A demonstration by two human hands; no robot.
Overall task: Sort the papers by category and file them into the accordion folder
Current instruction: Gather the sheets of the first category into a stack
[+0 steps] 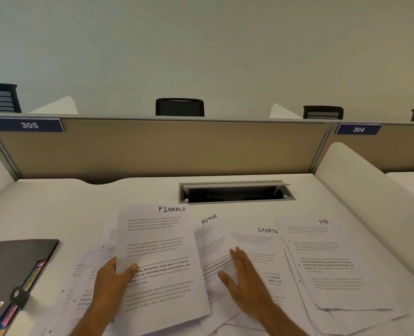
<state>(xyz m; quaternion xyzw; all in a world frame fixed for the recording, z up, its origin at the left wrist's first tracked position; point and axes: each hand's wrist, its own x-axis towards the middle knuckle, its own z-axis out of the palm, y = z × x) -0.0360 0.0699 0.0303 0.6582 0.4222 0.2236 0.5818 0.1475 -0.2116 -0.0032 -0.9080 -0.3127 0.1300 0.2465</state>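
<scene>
At the lower middle of the frame, papers spread loose over the white counter [55, 209], still unsorted for the most part. Visible headings: FINANCE sheet [159, 258], ADMIN sheet [209, 229], SPORTS sheet [259, 241], HR sheet [332, 258], overlapping one another like a fan, with more sheets half hidden beneath at lower left and lower right. No separate piles by category to be seen yet.

Left hand [111, 282] closed in a pinch grip on the left edge of the FINANCE sheet, thumb on top, sheet lifted a little above the others. Right hand [243, 282] open and flat, fingers stretched, pressing on the sheets between ADMIN and SPORTS, gripping nothing.

At the lower left edge of the frame, the accordion folder [14, 270], dark, lying flat, coloured tabs showing at its near side. Cannot tell if any paper is already inside; probably nothing filed yet, so nearly the whole task remains: grouping, then filing.

For moving: free counter at upper left, between the folder and the papers, good for a first pile. Open cable tray [235, 192] just behind the papers, a place where a sheet could slip in. Low white side wall [361, 180] close to the HR sheet at right, little room there.
</scene>
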